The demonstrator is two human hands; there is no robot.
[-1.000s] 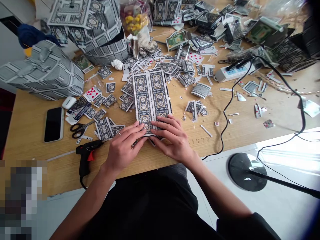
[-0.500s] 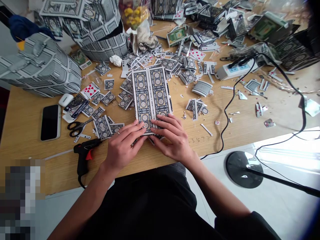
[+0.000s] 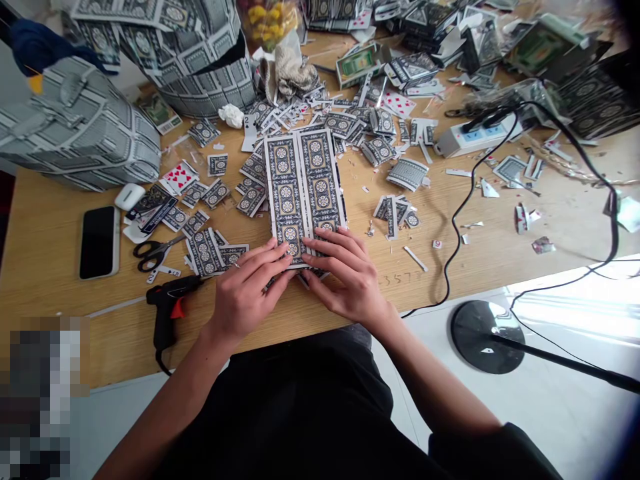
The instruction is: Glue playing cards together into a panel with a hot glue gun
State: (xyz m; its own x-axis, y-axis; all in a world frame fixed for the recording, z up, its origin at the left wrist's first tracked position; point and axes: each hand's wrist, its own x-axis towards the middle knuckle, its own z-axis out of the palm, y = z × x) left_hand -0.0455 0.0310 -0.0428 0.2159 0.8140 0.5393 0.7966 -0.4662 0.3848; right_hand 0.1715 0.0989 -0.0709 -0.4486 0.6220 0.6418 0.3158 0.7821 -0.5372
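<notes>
Hands (image 3: pixel 245 290) (image 3: pixel 350 277) still grip the card panel (image 3: pixel 286 200) by its near end, barely moved.

Your light-brown wooden table (image 3: pixel 120 347) carries a black glue gun with a red trigger (image 3: pixel 164 317), black-handled scissors (image 3: pixel 151 255) and a rectangular black-screened phone (image 3: pixel 99 243) on your left, a flat, blue-and-white card panel (image 3: pixel 304 190) before you, and a white plastic power strip (image 3: pixel 473 140) to your right.

A wooden table (image 3: pixel 310 307) stands over a pale, brightly lit tiled floor (image 3: pixel 415 373).
</notes>
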